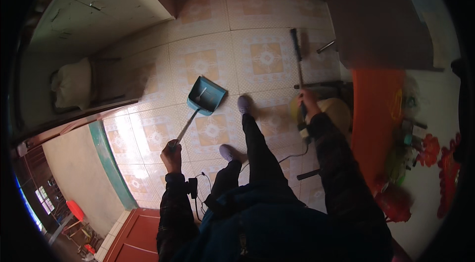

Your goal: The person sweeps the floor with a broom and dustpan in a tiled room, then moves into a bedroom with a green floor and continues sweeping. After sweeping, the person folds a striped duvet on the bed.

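Observation:
My left hand (171,157) is closed round the long, thin handle of a blue-green dustpan (213,97). The pan lies on the tiles ahead of my feet, its toothed edge toward the handle. Inside it is a small grey spoon-shaped piece (200,95). On the right, my right hand (309,102) is wrapped round a long stick (299,66) with a dark far end (295,44). The stick's near end is blurred beside a round yellowish stool seat (334,116), so its kind is unclear.
Patterned floor tiles (267,57) surround my shoes (244,104). A pale cabinet (99,12) stands far left, with a white bundle (73,83) below it. To the right are a dark tabletop (378,19) and an orange surface (376,123). A cable (292,156) runs near my legs.

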The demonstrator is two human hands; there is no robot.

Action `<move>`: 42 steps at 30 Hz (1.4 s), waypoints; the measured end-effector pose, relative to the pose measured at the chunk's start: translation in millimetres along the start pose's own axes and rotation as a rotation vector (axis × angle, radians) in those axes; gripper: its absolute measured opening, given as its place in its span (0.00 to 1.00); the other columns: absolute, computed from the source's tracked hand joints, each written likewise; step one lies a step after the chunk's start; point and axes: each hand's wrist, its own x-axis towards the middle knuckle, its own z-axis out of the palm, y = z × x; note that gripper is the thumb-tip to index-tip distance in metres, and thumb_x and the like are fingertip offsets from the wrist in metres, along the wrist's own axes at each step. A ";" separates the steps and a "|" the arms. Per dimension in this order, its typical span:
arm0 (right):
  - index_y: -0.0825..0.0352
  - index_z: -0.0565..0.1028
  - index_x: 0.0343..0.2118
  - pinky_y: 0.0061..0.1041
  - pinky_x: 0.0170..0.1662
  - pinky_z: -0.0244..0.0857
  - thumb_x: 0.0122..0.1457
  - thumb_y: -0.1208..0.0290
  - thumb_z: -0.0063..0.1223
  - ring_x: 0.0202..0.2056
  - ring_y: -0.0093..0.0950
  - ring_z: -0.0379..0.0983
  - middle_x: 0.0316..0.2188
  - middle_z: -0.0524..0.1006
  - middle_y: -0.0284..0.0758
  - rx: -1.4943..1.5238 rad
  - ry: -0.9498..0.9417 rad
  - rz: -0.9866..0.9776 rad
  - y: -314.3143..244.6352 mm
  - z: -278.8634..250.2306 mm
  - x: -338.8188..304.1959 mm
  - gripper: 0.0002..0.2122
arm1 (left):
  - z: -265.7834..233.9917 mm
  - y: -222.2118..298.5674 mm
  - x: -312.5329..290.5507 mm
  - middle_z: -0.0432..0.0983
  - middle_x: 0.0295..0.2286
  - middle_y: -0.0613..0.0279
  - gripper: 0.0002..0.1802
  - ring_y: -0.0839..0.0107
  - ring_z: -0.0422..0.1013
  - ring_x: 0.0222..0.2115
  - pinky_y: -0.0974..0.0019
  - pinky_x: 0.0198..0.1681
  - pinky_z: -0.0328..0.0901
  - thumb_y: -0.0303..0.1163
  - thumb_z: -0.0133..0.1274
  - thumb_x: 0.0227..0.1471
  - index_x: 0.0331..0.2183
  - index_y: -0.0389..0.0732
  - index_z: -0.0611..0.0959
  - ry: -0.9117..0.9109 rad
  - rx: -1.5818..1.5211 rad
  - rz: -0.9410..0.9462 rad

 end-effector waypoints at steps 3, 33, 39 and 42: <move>0.70 0.66 0.21 0.30 0.13 0.57 0.58 0.69 0.40 0.11 0.26 0.61 0.14 0.67 0.37 0.294 0.042 0.100 -42.7 1.4 58.4 0.11 | 6.0 19.7 25.9 0.77 0.20 0.55 0.10 0.70 0.73 0.21 0.65 0.28 0.66 0.27 0.56 0.43 0.33 0.40 0.83 0.014 0.014 -0.078; 0.70 0.70 0.30 0.30 0.12 0.57 0.59 0.72 0.42 0.09 0.28 0.65 0.10 0.67 0.37 -0.444 -0.286 -0.159 -152.3 260.2 82.1 0.07 | 0.8 76.4 158.0 0.75 0.19 0.55 0.12 0.71 0.72 0.20 0.66 0.26 0.65 0.29 0.55 0.42 0.33 0.38 0.83 0.105 -0.073 -0.214; 0.67 0.65 0.56 0.27 0.14 0.61 0.59 0.71 0.45 0.11 0.24 0.65 0.12 0.69 0.34 -0.756 -0.378 -0.064 -99.2 278.8 4.6 0.20 | -5.6 64.0 182.2 0.76 0.20 0.50 0.12 0.60 0.74 0.21 0.63 0.27 0.66 0.32 0.56 0.41 0.32 0.40 0.83 0.096 -0.132 -0.268; 0.65 0.58 0.60 0.26 0.13 0.58 0.60 0.71 0.46 0.10 0.21 0.60 0.13 0.67 0.33 -0.606 -0.509 0.092 -109.6 285.0 -24.8 0.24 | -12.5 58.1 187.8 0.75 0.19 0.50 0.11 0.57 0.73 0.21 0.61 0.27 0.66 0.33 0.56 0.42 0.32 0.42 0.82 0.087 -0.136 -0.230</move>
